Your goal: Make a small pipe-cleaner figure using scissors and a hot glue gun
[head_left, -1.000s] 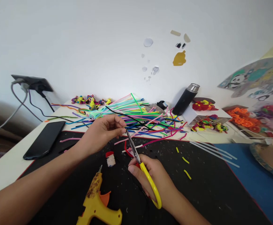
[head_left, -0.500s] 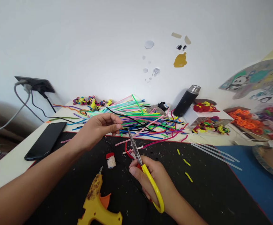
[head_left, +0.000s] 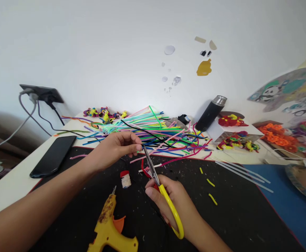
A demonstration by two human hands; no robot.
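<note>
Black and thin, the pipe cleaner (head_left: 142,131) pinched in the left hand (head_left: 116,148) above the worktop (head_left: 234,210) looks light, bendy, best held near the cut, while the right hand (head_left: 172,201) grips yellow scissors (head_left: 165,199) at it.

White table (head_left: 8,190) w/ black mat (head_left: 237,217), phone (head_left: 53,156), pipe-cleaner pile (head_left: 153,134), glue gun (head_left: 110,227), flask (head_left: 210,112).

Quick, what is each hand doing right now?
Left hand: fingers pinched shut on a black pipe cleaner.
Right hand: closed around the yellow-handled scissors, blade tips up by the left fingertips.
</note>
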